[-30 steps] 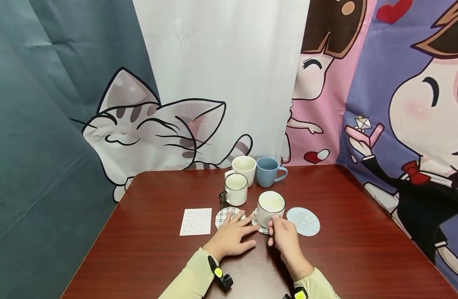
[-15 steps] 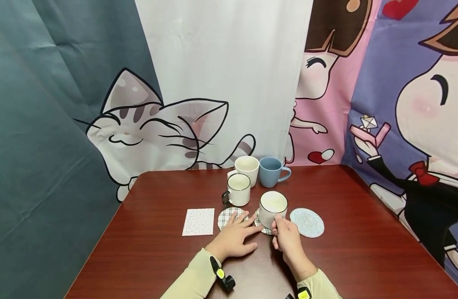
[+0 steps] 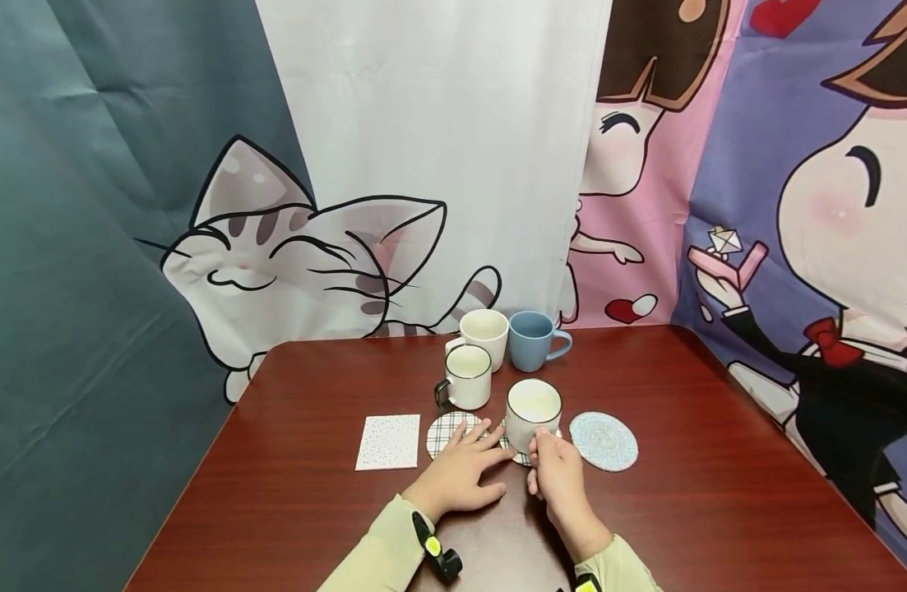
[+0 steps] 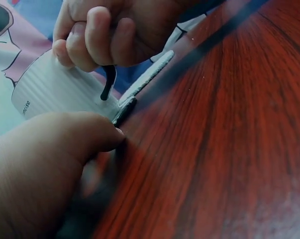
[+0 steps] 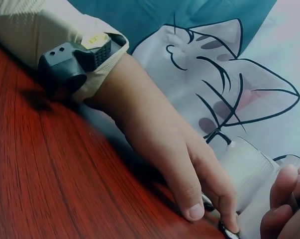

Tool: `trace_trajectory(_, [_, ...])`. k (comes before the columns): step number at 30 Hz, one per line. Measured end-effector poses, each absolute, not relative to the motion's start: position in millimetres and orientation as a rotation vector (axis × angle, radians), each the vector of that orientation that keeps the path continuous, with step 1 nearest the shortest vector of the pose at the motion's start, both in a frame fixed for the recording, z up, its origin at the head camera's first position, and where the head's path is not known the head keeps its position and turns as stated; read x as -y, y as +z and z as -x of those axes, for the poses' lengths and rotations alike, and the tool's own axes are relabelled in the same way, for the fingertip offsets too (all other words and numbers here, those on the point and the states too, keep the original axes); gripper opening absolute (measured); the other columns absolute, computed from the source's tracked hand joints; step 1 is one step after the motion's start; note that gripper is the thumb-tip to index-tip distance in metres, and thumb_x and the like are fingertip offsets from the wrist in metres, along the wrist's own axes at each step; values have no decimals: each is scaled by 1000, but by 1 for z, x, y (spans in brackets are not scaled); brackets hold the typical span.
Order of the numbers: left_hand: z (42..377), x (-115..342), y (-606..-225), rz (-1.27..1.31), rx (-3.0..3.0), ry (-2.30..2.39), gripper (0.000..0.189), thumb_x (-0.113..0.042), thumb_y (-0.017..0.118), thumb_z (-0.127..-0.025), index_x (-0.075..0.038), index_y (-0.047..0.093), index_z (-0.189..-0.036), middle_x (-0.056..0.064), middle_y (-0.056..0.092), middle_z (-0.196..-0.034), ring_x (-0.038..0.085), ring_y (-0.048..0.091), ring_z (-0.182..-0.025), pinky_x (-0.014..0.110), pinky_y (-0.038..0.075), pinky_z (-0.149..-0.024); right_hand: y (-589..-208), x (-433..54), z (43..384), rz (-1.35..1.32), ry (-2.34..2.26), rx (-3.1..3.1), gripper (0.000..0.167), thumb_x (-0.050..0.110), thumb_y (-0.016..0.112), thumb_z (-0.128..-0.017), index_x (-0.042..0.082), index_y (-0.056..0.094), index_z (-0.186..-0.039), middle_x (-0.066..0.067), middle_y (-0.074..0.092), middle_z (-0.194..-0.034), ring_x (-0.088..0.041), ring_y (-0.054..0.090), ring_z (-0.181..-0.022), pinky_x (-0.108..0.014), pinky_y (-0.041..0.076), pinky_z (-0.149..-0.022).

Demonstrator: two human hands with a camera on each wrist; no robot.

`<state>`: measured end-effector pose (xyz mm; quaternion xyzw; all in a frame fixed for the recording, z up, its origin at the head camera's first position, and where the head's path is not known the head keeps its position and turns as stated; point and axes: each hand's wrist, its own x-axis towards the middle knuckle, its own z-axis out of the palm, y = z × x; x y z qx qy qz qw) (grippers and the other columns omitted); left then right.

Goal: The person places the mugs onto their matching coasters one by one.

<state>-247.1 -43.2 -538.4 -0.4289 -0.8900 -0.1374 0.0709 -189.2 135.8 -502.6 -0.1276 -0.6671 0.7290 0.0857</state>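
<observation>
My right hand (image 3: 562, 475) grips the black handle (image 4: 109, 82) of a white ribbed mug (image 3: 529, 415) with a dark rim. Beneath that mug lies a round plaid coaster (image 3: 525, 459), mostly covered by it. Spread flat, my left hand (image 3: 460, 473) has its index fingertip at this coaster's left edge. Its other fingers reach over a second plaid coaster (image 3: 440, 431) on the left. In the left wrist view the curled fingers of the right hand (image 4: 107, 37) show above the mug.
Behind stand a matching ribbed mug (image 3: 469, 385), a plain white mug (image 3: 492, 330) and a blue mug (image 3: 530, 341). A speckled square coaster (image 3: 388, 442) lies left, a round light-blue coaster (image 3: 604, 441) right. A printed curtain (image 3: 453, 123) hangs behind the red-brown table (image 3: 275, 510).
The gripped mug has shifted slightly left over its coaster, with my right hand. My left hand stays nearly in place. The head view sways a little sideways.
</observation>
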Motion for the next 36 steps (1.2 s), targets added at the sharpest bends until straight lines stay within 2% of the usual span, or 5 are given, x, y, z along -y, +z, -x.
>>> trace_trajectory(10, [245, 42, -537, 1286, 2680, -416, 53, -46, 62, -90, -31, 60, -141, 3, 40, -159, 31, 31, -150, 61, 20, -119, -501, -133, 189, 383, 2203, 1959, 40, 23, 42, -107, -7, 53, -84, 0, 45, -59, -8, 43, -32, -22, 33, -32])
trace_trajectory(15, [245, 41, -537, 1261, 2655, -395, 52, -47, 63, -89, -33, 61, -139, 1, 42, -158, 31, 32, -149, 62, 20, -118, -497, -140, 188, 367, 2364, 1918, 39, 26, 42, -108, 0, 55, -82, -2, 53, -60, -11, 50, -35, -24, 42, -34])
trace_trajectory(20, [245, 43, -537, 1242, 2639, -369, 52, -49, 62, -89, -34, 62, -138, -1, 41, -158, 33, 34, -148, 63, 20, -118, -495, -150, 187, 374, 2341, 2079, 61, 45, 30, -110, -1, 62, -86, -10, 72, -78, -15, 61, -44, -29, 51, -42])
trace_trajectory(25, [245, 45, -537, 1237, 2663, -364, 53, -50, 62, -89, -35, 60, -141, -2, 40, -159, 32, 32, -149, 62, 19, -119, -495, -157, 186, 332, 2232, 2188, 76, 55, 21, -108, -5, 64, -89, -13, 72, -83, -21, 69, -61, -33, 54, -47])
trace_trajectory(36, [245, 45, -538, 1246, 2651, -343, 54, -49, 59, -92, -34, 57, -144, -1, 45, -156, 31, 32, -149, 61, 20, -119, -494, -173, 192, 322, 1952, 2236, 73, 45, 24, -111, -10, 65, -86, -14, 72, -78, -19, 66, -69, -38, 54, -50])
